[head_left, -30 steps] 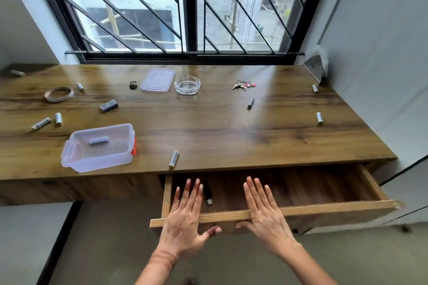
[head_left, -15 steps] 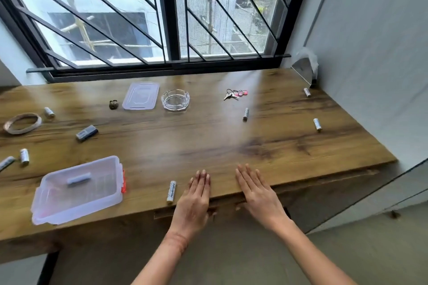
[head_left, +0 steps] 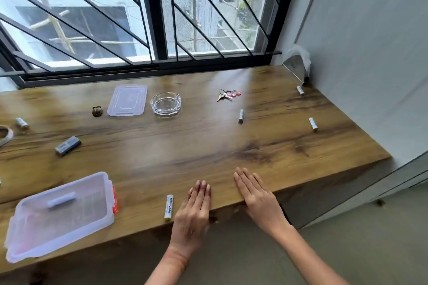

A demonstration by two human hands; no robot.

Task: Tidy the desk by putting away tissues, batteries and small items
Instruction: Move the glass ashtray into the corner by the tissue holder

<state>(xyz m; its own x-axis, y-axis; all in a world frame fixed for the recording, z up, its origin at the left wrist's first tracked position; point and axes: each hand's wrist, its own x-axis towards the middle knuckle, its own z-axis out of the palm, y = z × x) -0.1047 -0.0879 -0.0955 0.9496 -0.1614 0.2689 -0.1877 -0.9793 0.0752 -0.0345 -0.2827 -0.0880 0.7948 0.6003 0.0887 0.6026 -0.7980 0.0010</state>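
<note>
My left hand (head_left: 193,211) and my right hand (head_left: 257,196) lie flat, fingers together, over the front edge of the wooden desk (head_left: 208,146), both holding nothing. A white battery (head_left: 168,206) lies just left of my left hand. More batteries sit further back: one mid-desk (head_left: 241,116), one at the right (head_left: 313,123), one near the far right corner (head_left: 300,90) and one at the far left (head_left: 22,123). A clear plastic box (head_left: 60,213) with an orange clasp stands at the front left with a small pale item inside. The drawer under the desk is shut.
The box's lid (head_left: 127,100), a glass ashtray (head_left: 165,103), keys (head_left: 228,95), a small dark lump (head_left: 97,111) and a grey lighter-like item (head_left: 68,145) lie on the desk. A tape roll (head_left: 5,134) shows at the left edge. The window is behind, a grey wall at the right.
One second ago the drawer stood open with both hands on its front. The hands pushed it in; it is shut now. The view has moved closer to the desk.
</note>
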